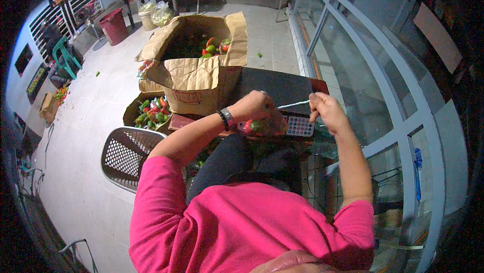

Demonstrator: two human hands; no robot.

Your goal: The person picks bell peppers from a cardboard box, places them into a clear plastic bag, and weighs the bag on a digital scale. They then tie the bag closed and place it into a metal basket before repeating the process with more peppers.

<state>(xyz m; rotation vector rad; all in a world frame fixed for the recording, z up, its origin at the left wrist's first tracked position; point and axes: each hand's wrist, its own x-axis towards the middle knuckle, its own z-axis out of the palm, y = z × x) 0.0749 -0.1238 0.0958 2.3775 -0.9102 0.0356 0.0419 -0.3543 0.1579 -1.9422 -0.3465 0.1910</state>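
Observation:
My left hand [261,107] is closed around the gathered top of a clear plastic bag of red and green peppers [250,126]. From it a thin white twisted strand [294,104] runs taut to my right hand, and I cannot tell whether it is string or bag plastic. My right hand [326,112] pinches the strand's far end. Below and between the hands is a panel with rows of buttons [301,126], at the near edge of a dark tabletop [278,86]. The left fingertips are partly hidden.
A large open cardboard box [193,74] holds loose peppers. Bagged peppers [152,113] fill a lower box at its left. A perforated basket [124,156] stands beside my left arm. Glass-panelled framing [363,46] borders the right side. A person [56,52] is at far left by a green chair [65,57].

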